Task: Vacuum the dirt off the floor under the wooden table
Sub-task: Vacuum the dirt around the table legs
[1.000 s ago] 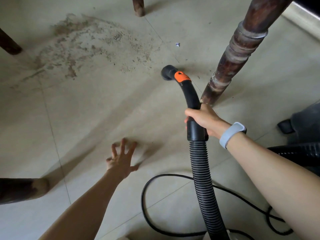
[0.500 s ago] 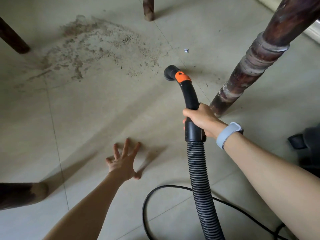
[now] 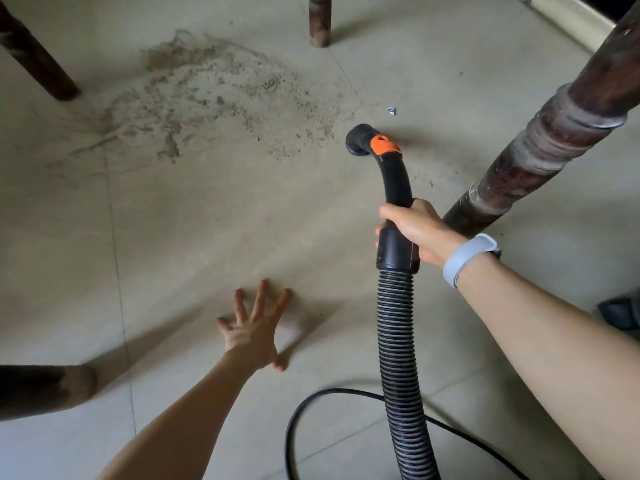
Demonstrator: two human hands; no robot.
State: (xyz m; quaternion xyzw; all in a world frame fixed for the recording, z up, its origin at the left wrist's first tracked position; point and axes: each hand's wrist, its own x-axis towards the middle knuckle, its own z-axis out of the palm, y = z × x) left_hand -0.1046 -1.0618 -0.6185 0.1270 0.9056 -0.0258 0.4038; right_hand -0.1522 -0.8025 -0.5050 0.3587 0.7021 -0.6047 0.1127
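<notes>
A wide patch of brown dirt (image 3: 214, 95) lies on the pale tiled floor between the table legs. My right hand (image 3: 415, 228) grips the black vacuum handle (image 3: 396, 188), which has an orange slider and curves down to its open nozzle end (image 3: 358, 140) at the dirt's right edge. The ribbed black hose (image 3: 398, 358) runs back from the handle toward me. My left hand (image 3: 254, 329) is spread flat with straight fingers on the floor, well short of the dirt.
A thick turned wooden table leg (image 3: 540, 147) stands just right of the handle. More legs stand at far centre (image 3: 320, 20), far left (image 3: 34, 57) and near left (image 3: 41, 389). A small white scrap (image 3: 391, 111) lies beyond the nozzle. A black cable (image 3: 311, 407) loops near me.
The view has shifted forward, so the dirt and legs sit lower in the frame. The nozzle end has moved closer to the dirt's right edge. My left hand stays flat on the floor.
</notes>
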